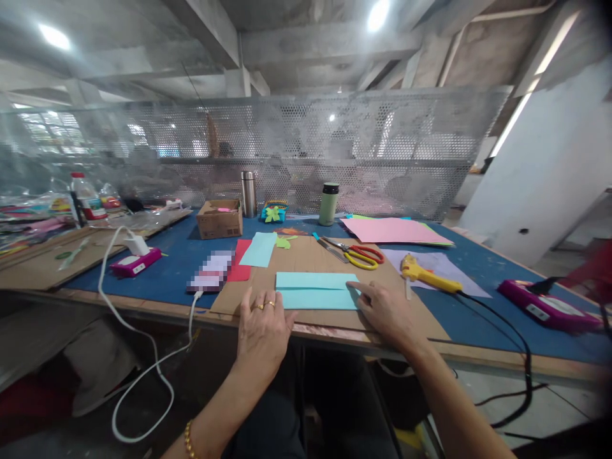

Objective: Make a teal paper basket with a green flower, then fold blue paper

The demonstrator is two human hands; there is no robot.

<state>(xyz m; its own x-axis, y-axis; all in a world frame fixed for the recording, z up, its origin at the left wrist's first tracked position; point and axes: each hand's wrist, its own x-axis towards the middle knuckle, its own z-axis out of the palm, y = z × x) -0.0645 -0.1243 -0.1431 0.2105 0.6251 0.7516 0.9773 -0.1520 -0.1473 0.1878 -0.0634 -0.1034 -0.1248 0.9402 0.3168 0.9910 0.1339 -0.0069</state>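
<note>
A folded light-blue sheet of paper (315, 298) lies on brown cardboard (306, 248) at the table's front edge, its upper flap reaching partway down. At its left end rests my left hand (264, 325), fingers spread and flat, two rings on them. My right hand (382, 309) touches the right end, its index finger stretched out onto the flap and the other fingers curled under. Neither hand grips anything that I can see. Beyond the paper lie scissors with yellow handles (361, 260), a second pair with red handles (370, 252) and a knife-like blade (335, 250).
A yellow glue gun (433, 278) sits at right on lilac paper (471, 280), its black cord trailing off the edge. At left are a phone (211, 271) on a white cable and a purple power strip (136, 262). Behind stand a cardboard box (220, 222) and a green bottle (328, 207).
</note>
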